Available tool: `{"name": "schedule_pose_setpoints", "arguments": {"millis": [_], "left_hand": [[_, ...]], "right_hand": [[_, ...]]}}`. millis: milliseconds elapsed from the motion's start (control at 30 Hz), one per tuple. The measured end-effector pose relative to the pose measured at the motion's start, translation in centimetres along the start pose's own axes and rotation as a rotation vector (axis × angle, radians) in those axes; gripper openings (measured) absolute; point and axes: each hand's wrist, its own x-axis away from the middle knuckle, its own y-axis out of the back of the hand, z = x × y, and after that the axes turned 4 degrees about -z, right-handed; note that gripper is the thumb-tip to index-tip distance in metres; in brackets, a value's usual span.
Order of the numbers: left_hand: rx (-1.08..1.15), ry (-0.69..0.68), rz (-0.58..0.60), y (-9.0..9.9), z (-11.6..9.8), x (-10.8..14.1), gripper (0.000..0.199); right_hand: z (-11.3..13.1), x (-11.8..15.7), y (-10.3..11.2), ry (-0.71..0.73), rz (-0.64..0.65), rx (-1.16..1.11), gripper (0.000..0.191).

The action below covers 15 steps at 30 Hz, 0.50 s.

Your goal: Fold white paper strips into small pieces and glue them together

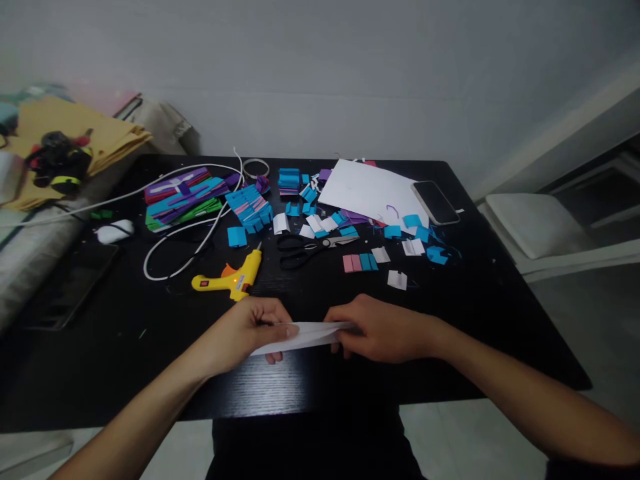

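Observation:
A folded strip of white paper (313, 335) stretches between my two hands above the table's front part. My left hand (257, 330) pinches its left part, thumb on top and fingers beneath. At the other end, my right hand (367, 330) is closed round the strip, hiding that tip. Just beyond my left hand lies a yellow glue gun (235, 275), its small orange light lit. Black-handled scissors (310, 249) rest farther back, beside pink and blue folded paper pieces (360, 263) and a small white piece (397, 279).
Stacked coloured paper strips (185, 200), a looped white cable (150, 250), and a white mouse (115, 231) are at the left. Behind are blue folded pieces (250, 208), a white sheet (370, 190) and a phone (436, 203). A dark flat device (73, 287) lies far left.

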Motion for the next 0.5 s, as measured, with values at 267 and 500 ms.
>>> {"name": "schedule_pose_setpoints", "arguments": {"millis": [267, 500], "left_hand": [[-0.078, 0.022, 0.075, 2.0, 0.3, 1.2, 0.032], [-0.021, 0.057, 0.287, -0.1, -1.2, -0.7, 0.041]], "right_hand": [[-1.3, 0.4, 1.3, 0.008, -0.231, -0.148, 0.015], [-1.4, -1.4, -0.5, 0.086, -0.234, -0.281, 0.011]]}}
